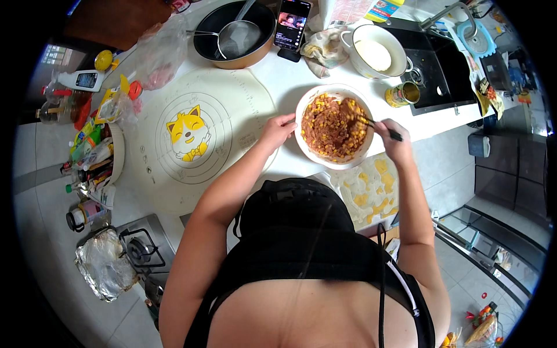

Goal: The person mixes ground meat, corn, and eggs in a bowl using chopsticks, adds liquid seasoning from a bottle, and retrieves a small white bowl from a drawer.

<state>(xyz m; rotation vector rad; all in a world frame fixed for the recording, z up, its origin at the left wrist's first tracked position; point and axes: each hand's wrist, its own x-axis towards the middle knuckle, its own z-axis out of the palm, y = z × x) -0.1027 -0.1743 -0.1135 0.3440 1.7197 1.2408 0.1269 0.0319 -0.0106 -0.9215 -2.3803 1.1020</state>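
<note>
A white bowl [300, 145] holds a reddish-brown, ground-meat-like mixture with yellow corn kernels [326, 126]. At the bowl's left rim is my left hand [280, 130], its fingers and thumb gripping the edge. My right hand [395, 139] holds the dark handle of a utensil [370, 123]; the utensil's head is in the mixture at the right side and partly hidden. Left of the bowl lies a round silicone mat [243, 91] with a printed dog face. An opened can [402, 95] stands to the right, near the sink.
Behind the bowl are a white pot [348, 43] with pale dough-like contents, a crumpled cloth [324, 48] and a propped phone [292, 26]. A dark pan [235, 63] bears a metal strainer [239, 39]. The black sink [431, 65] is at the right, a gas stove [145, 243] at lower left.
</note>
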